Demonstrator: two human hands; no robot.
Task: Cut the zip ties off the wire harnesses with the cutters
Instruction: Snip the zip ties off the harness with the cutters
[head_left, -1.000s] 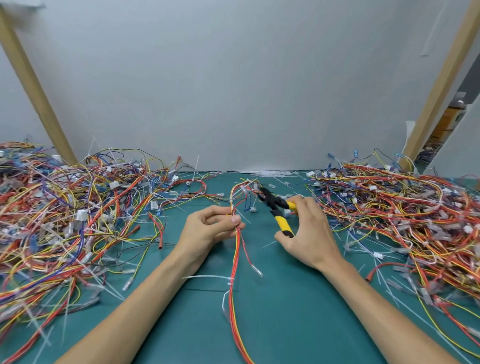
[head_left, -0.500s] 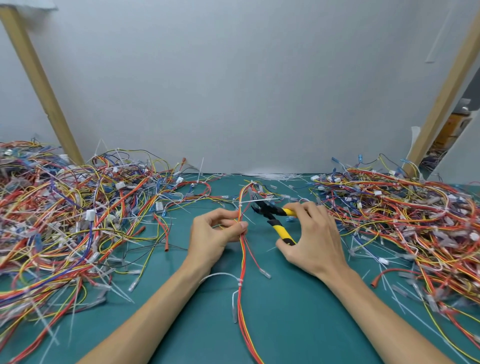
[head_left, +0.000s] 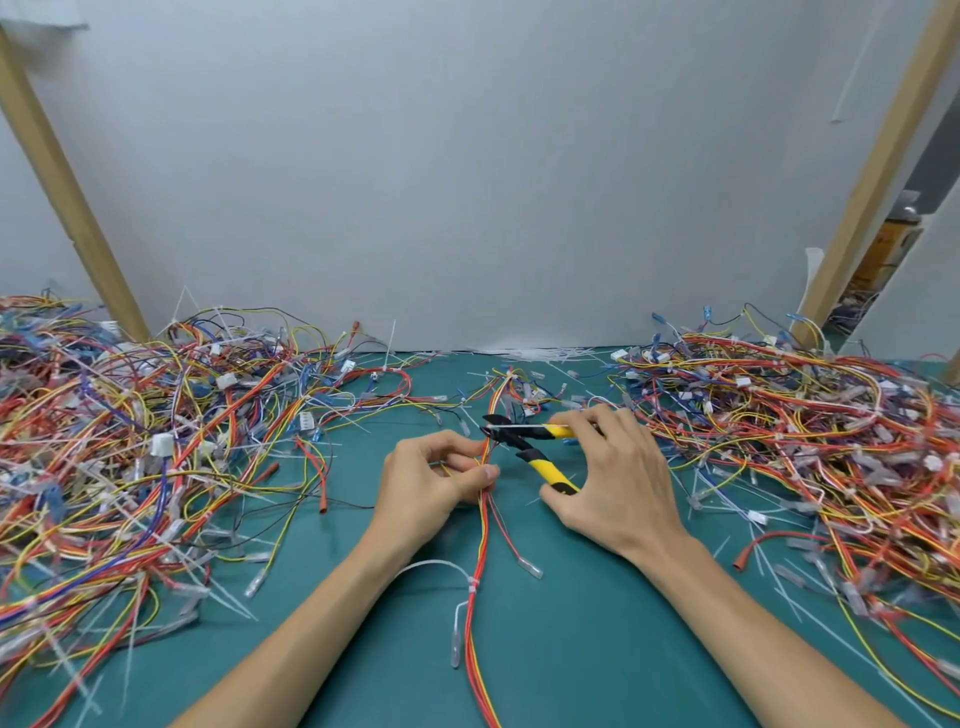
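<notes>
Grips the yellow-handled cutters (head_left: 524, 447) in the right hand (head_left: 618, 478), fingers curled over the upper handle, thumb against the lower. Handles spread, so jaws judged parted. Pinches the red, orange and yellow wire harness (head_left: 481, 525) between thumb and fingers of the left hand (head_left: 431, 483), just below the jaws.

Against the view a second ago: has swung the cutter nose leftward, from a position clear of the bundle to one right against it, at a white zip tie (head_left: 514, 427) whose tail appears to lie along the blades. Has kept the left pinch on the same wires throughout.

Judged as final alignment before the snip; no severed tie visible at the jaws yet.

Leaves a second zip tie (head_left: 472, 581) intact lower on the harness, between the forearms, over the teal counter (head_left: 597, 649).

Flanked by the left pile (head_left: 156, 441) and the right pile (head_left: 805, 426) of tangled harnesses; loose cut ties (head_left: 545, 354) along the rear edge.
</notes>
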